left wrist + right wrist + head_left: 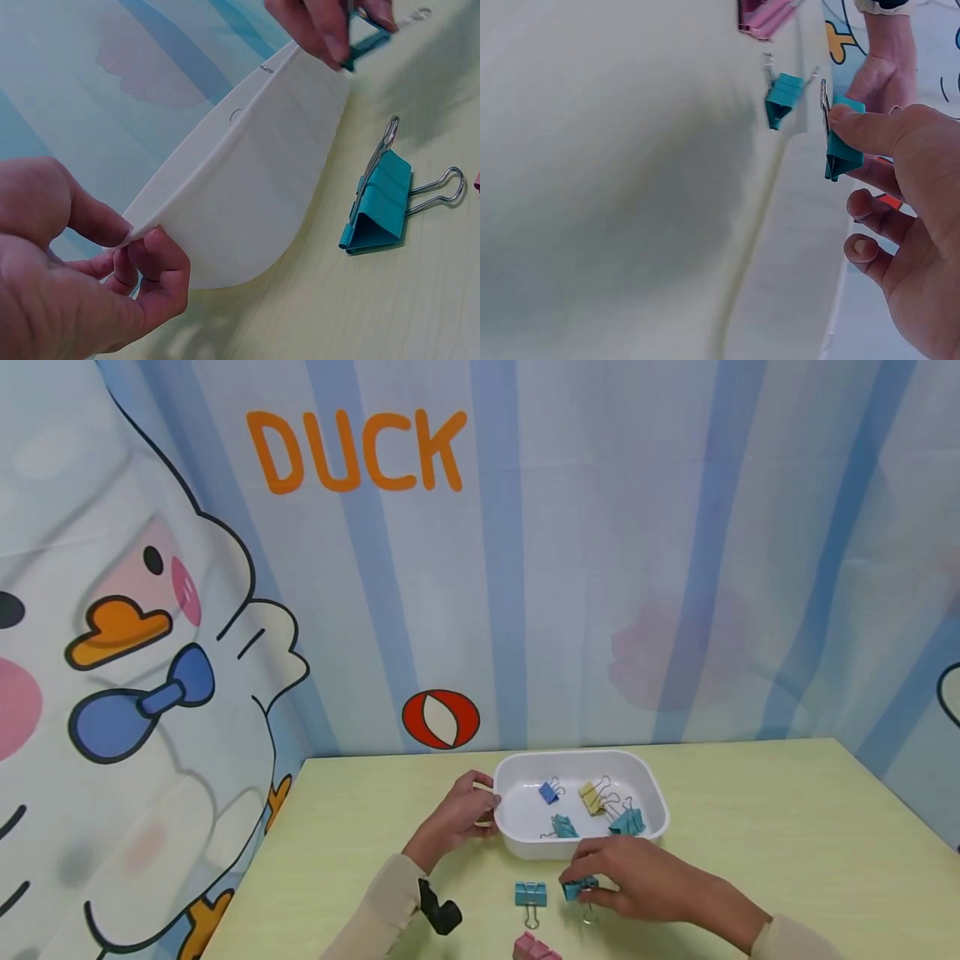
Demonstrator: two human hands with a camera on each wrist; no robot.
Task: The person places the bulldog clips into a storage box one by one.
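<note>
At the lower centre of the head view, the right hand pinches a teal binder clip, its long axis apparently crosswise, though fingers partly hide it. The white plastic tray lies just above in the frame, left rim pinched by the left hand.

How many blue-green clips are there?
4: one clip in the right hand, one clip on the table, two clips inside the white tray. Others might be hidden there.
</note>
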